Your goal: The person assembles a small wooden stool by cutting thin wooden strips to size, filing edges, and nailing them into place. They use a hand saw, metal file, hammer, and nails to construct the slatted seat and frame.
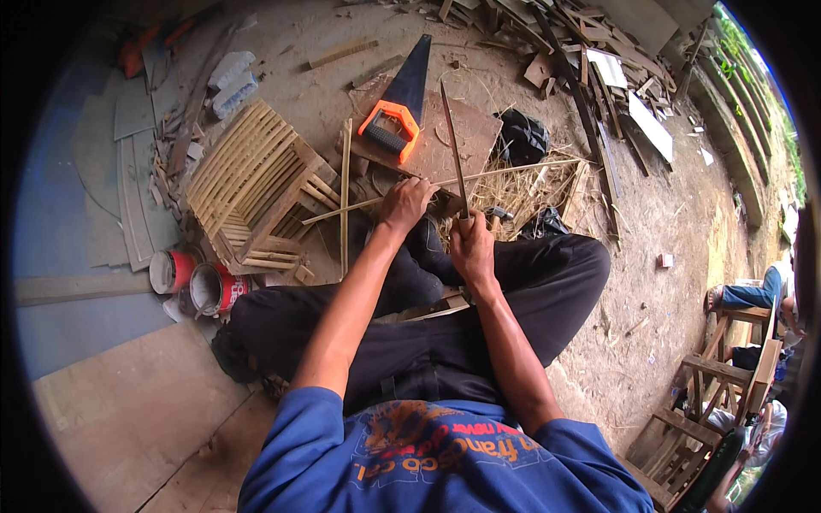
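A saw [405,94] lies across a board [481,128], near a black bag [522,137]. Two red cans [231,288] sit beside a slatted crate [248,158]. Scrap wood [592,38] is heaped upper right.

Daylight brightens the right side; edges curve into black.

The left hand [405,203] covers the middle of the thin pale bamboo strip [530,168]. The right hand [473,250] hides most of the handle of the long narrow-bladed knife [455,150]. A person in blue trousers [746,297] is cut by the right rim. The inside of the crumpled black plastic bag [522,137] cannot be seen.
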Available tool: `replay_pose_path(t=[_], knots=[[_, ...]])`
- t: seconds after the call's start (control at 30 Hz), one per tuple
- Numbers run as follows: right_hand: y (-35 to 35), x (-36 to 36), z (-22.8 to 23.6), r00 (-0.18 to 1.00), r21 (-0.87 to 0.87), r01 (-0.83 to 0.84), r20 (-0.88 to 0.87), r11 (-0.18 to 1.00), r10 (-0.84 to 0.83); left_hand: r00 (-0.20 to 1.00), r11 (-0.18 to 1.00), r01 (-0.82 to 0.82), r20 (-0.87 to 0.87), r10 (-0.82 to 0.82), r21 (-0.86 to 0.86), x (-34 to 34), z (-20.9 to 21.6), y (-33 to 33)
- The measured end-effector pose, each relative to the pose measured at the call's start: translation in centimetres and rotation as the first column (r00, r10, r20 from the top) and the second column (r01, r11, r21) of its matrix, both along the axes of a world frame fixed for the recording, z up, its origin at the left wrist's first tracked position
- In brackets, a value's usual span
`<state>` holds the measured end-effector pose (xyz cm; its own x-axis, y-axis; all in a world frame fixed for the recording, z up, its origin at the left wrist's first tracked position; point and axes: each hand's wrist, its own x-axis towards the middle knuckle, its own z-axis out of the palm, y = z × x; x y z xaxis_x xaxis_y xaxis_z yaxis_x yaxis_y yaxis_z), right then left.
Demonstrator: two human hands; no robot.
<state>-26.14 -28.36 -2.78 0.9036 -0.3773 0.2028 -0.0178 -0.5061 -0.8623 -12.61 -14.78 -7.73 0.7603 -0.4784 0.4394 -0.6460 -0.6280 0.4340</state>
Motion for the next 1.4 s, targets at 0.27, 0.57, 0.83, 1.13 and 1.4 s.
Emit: replay_pose_path(t=[0.27,0.57,0.83,1.13,1.4], knots=[[-1.2,-0.4,-3.3,0.981,-0.059,-0.062,-0.188,0.996,0.050,0.999,1.000,0.009,-0.043,-0.009,0.005,-0.2,0.2,-0.4],[-0.5,-0.4,-1.1,0.999,0.125,0.050,-0.001,0.991,-0.050,0.998,1.000,-0.020,0.064,0.020,0.003,0.0,-0.3,-0.4],[-1.3,-1.1,-2.0,0.984,0.074,0.005,-0.177,0.997,0.008,0.995,0.998,-0.064,0.074,0.064,0.002,-0.7,-0.1,-0.7],[-1.2,-0.9,-3.1,0.986,-0.011,-0.014,-0.164,1.000,0.012,0.999,1.000,-0.023,0.026,0.023,0.006,-1.0,0.1,-0.6],[-1.1,-0.9,-2.9,0.975,-0.093,-0.065,-0.219,0.994,0.043,1.000,0.999,-0.019,0.022,0.020,-0.046,-0.5,-1.0,-0.4]])
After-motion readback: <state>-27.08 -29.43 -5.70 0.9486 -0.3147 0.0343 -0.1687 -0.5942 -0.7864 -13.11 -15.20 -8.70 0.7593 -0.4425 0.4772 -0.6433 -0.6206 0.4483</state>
